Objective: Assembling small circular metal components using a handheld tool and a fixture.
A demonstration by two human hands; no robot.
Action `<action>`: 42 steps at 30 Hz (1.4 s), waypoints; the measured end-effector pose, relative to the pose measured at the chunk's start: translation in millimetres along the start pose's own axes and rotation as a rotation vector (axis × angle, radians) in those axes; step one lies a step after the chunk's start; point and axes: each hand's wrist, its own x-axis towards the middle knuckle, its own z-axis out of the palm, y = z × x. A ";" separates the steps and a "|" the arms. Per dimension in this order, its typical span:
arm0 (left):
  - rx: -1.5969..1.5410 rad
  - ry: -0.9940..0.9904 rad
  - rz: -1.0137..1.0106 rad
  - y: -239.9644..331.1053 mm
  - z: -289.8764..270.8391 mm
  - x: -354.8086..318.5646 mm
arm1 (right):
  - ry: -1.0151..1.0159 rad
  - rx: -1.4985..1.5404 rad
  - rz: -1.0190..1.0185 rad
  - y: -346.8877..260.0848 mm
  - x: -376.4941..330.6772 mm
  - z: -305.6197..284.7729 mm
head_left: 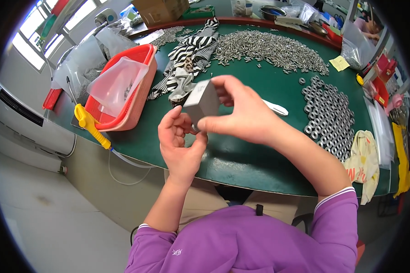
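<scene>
My right hand (pixel 243 111) grips a grey, angular metal block (pixel 202 99) between thumb and fingers, raised above the green table. Just under the block, my left hand (pixel 180 141) is curled with thumb and fingers closed around a small shiny metal part (pixel 195 128). That part is mostly hidden by the fingertips, and whether it touches the block I cannot tell. Behind the block lies a crumpled zebra-striped cloth (pixel 187 59). To the right of it, partly behind my right forearm, a white-handled tool (pixel 276 108) rests on the table.
Many small metal pins (pixel 269 48) are heaped at the back. Metal rings (pixel 328 113) cover the table's right side, beside a cream glove (pixel 365 157). On the left stand a red basket (pixel 143 98) with a plastic bag and a yellow air gun (pixel 89 123) with its hose.
</scene>
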 end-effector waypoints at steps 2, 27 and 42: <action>-0.002 -0.007 -0.072 4.4 0.8 0.1 | 0.053 -0.112 0.008 7.7 -1.2 8.5; -0.083 0.022 -0.097 0.5 0.1 1.9 | -0.032 -0.012 -0.035 8.8 2.0 4.2; -0.273 -0.005 -0.260 1.8 -7.5 7.3 | -0.283 0.497 -0.122 28.6 14.9 -18.0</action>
